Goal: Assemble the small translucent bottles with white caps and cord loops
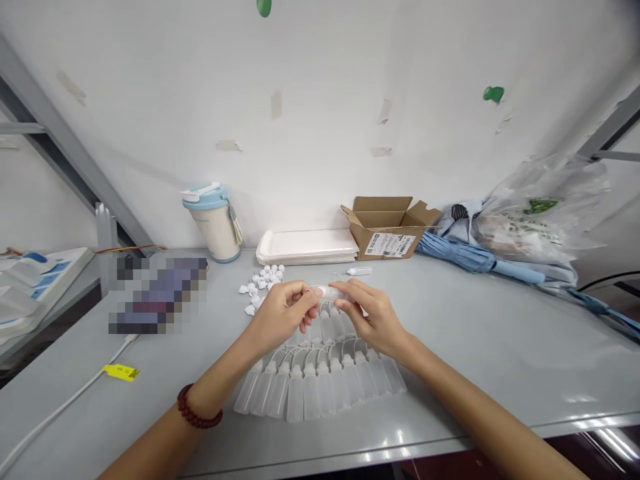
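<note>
Lying nearest the table (475, 333) edge are two rows (320, 390) of small clear bottles, side by side with necks pointing away, probably so each can be picked up without disturbing its neighbours. A bead bracelet (197, 413) sits on the left wrist, and a white cable (65, 407) with a yellow tag (121, 372) trails off to the left.

Just above the far row, both hands meet over one bottle (330, 292), held level in the air. The left hand (283, 313) has its fingers curled and pinched on one end; the right hand (373, 317) pinches the other end with thumb and fingertips. I would say the grip at both ends is what keeps so small a thing steady.

Behind the left hand, a loose scatter of white caps (260, 287) lies within easy reach. A spare bottle (359, 271) rests alone behind the right hand.

Against the wall stand a blue-lidded cup (215, 223), a stack of white trays (306, 247) and an open cardboard box (387, 227), pushed back out of the working space. To the right, a folded blue umbrella (465, 257) lies beside a crumpled plastic bag (535, 213).
</note>
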The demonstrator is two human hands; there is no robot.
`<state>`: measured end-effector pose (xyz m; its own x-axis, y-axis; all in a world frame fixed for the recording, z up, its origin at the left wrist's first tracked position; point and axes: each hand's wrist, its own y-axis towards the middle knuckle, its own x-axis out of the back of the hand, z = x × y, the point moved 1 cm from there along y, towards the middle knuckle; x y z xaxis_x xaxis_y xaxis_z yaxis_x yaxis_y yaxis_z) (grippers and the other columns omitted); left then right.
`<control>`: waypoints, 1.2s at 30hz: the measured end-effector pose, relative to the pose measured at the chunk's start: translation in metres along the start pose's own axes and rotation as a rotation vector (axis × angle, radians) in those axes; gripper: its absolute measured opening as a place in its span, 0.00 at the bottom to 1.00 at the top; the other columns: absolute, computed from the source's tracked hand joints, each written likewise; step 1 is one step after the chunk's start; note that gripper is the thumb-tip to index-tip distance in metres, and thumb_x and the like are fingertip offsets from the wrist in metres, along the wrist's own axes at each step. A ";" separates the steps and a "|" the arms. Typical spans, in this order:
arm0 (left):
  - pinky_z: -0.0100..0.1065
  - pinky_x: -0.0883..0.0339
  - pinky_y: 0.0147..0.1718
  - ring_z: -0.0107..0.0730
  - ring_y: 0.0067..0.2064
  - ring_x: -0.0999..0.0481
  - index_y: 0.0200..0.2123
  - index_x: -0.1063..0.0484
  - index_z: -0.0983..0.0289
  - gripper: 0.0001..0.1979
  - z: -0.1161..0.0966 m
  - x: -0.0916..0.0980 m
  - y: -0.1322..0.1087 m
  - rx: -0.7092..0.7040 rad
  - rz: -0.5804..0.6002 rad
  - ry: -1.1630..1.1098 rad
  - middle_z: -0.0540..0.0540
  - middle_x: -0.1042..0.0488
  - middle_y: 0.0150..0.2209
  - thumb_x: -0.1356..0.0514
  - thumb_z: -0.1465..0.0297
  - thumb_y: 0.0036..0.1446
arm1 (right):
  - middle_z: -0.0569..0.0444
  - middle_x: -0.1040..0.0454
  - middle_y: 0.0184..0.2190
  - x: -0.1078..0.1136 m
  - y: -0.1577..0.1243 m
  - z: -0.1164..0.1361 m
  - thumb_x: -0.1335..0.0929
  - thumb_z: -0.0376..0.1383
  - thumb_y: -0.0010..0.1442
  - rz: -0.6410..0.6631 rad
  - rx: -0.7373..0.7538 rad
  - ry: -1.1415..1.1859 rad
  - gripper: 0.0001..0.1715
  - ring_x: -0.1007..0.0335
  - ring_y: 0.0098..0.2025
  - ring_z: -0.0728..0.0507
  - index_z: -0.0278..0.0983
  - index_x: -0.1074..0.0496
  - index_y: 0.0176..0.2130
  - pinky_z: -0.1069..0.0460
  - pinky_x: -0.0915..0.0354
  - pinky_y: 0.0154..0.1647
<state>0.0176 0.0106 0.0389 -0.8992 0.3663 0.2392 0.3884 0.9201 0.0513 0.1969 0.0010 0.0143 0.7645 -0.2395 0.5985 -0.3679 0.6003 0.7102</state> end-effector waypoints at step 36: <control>0.27 0.39 0.22 0.24 0.22 0.35 0.19 0.39 0.64 0.19 0.001 -0.012 -0.006 -0.164 -0.010 0.163 0.47 0.38 0.18 0.48 0.62 0.59 | 0.63 0.52 0.15 0.006 0.009 0.009 0.38 0.54 0.59 0.166 -0.719 0.610 0.25 0.60 0.18 0.54 0.35 0.36 0.26 0.55 0.59 0.19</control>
<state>0.0258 0.0005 0.0351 -0.8641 0.3176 0.3905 0.4191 0.8837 0.2086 0.1935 -0.0019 0.0274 0.9507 0.2078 0.2303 -0.2385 0.9644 0.1144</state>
